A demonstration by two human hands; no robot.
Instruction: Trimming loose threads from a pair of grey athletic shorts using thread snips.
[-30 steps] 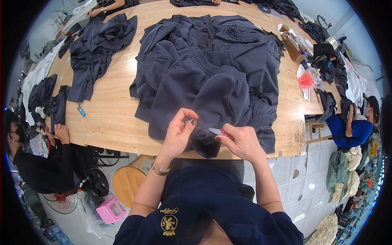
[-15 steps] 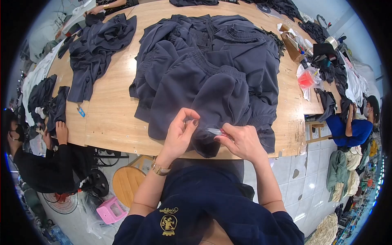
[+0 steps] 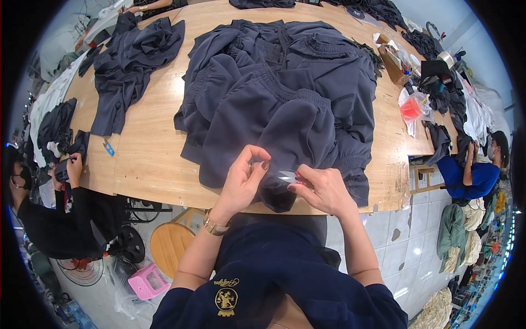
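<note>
A pile of dark grey garments with elastic waistbands (image 3: 241, 112) lies in front of me, nearest of all a pair of elastic-waist bottoms (image 3: 290, 123). My right hand (image 3: 323, 189) is closed round small thread snips (image 3: 286, 176), their pale blades pointing left over the cloth. Across from the blades, my left hand (image 3: 246, 175) pinches with thumb and forefinger at the near edge of the garment. What sits between those fingertips is too small to make out. A gathered end of dark cloth (image 3: 275, 198) hangs below, at the table edge.
On the wooden table (image 3: 148, 159), blue snips (image 3: 108, 147) lie near more dark garments (image 3: 134, 71). A cup of red drink (image 3: 411, 108) and a brown box (image 3: 392, 63) stand at right. Co-workers sit left and right. A round stool (image 3: 171, 249) and pink stool (image 3: 148, 282) are below.
My hands stay nearly in place; the snips' blades look farther apart than before. At left, a co-worker's hands have lifted a dark cloth piece off the table edge.
</note>
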